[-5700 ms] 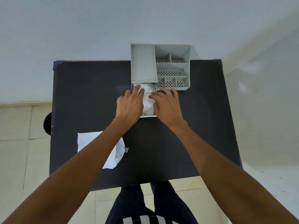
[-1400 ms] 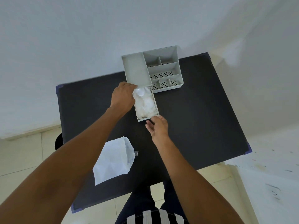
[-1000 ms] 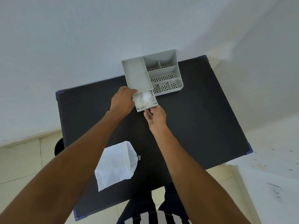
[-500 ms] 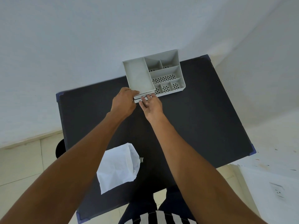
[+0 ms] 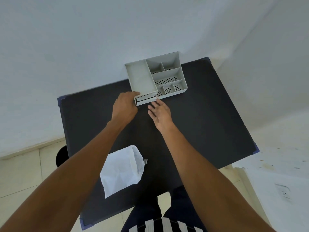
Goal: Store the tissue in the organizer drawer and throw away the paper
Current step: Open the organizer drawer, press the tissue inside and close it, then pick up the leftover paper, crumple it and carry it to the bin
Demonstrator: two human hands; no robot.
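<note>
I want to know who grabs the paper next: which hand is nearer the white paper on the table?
Neither is close. The left hand is marginally nearer, above the paper by the organizer drawer; the right hand hovers open further right.

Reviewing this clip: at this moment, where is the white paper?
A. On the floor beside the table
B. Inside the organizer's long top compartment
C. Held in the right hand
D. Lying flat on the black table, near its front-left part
D: the white paper lies on the black table, apart from both hands; the left hand rests against the organizer and the right hand is open and empty.
</note>
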